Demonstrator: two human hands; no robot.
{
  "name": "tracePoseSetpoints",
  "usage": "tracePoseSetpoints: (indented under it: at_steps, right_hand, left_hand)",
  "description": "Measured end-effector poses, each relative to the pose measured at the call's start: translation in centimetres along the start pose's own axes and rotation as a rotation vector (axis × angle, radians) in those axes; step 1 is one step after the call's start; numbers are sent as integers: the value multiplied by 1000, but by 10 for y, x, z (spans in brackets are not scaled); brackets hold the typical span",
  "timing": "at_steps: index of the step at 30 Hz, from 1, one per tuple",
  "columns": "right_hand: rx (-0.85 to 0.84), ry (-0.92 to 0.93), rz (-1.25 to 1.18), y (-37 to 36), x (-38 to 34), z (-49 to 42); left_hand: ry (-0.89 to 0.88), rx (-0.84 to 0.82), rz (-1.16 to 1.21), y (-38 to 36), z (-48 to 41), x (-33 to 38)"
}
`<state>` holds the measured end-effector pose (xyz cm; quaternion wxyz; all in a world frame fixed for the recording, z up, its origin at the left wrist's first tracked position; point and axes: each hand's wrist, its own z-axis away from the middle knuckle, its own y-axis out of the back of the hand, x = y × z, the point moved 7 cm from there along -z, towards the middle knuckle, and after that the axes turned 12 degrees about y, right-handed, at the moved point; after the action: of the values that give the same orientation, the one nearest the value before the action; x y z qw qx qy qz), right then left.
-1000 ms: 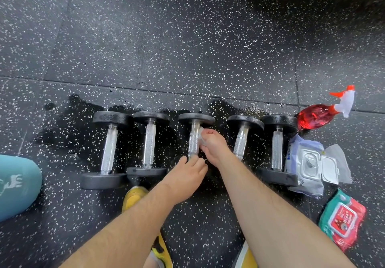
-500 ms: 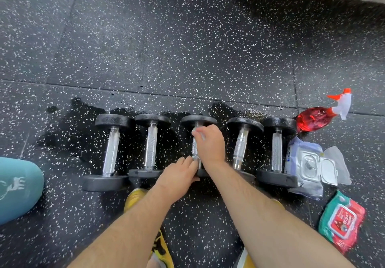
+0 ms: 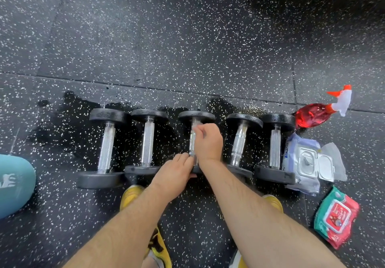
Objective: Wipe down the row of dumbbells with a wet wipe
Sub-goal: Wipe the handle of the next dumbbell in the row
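Over on the right, a clear spray bottle (image 3: 312, 114) lies on its side, holding red liquid, its white trigger head tipped in orange. Just near of it sits a white soft pack of wipes (image 3: 291, 155) with its flip lid thrown open, touching the rightmost dumbbell's near head. Nearer still lies a red and green wipe pack (image 3: 335, 215) with its lid closed. What either pack holds inside cannot be seen. Five weights make up the row of dumbbells (image 3: 148, 140), side by side on the floor (image 3: 187, 49), each with round matte black heads and a knurled, shiny metal handle running near to far. On the middle dumbbell (image 3: 196, 116), the right hand (image 3: 208, 142) has its fingers curled round the handle, pinching a pale scrap of wet wipe (image 3: 194, 129) against the metal close to the far head. The left hand (image 3: 175, 174) lies with fairly straight fingers over the near head of that same dumbbell, gripping nothing. Black rubber flooring is flecked with white and looks darker and glossy in a wet patch (image 3: 68, 126) around the row. A smooth teal rounded object (image 3: 14, 184) sits at the left edge, and a yellow shoe (image 3: 131, 194) shows under the left forearm.
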<state>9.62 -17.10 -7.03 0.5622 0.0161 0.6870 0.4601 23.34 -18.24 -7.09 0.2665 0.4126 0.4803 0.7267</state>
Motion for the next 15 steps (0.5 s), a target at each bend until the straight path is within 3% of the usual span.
tracePoseSetpoints:
  at_steps: [6,10,15]
  right_hand:
    - [-73,85,103,-4,-4,-15]
    - [-180,246,173,-13,-5,-1]
    - [-105,113,77,-2,1,-17]
  left_hand:
    - [-6,-35,-42,-1,-3,5]
    - [3,-63,-59,-4,-4,8]
    - [29,-59,-80,-4,-3,10]
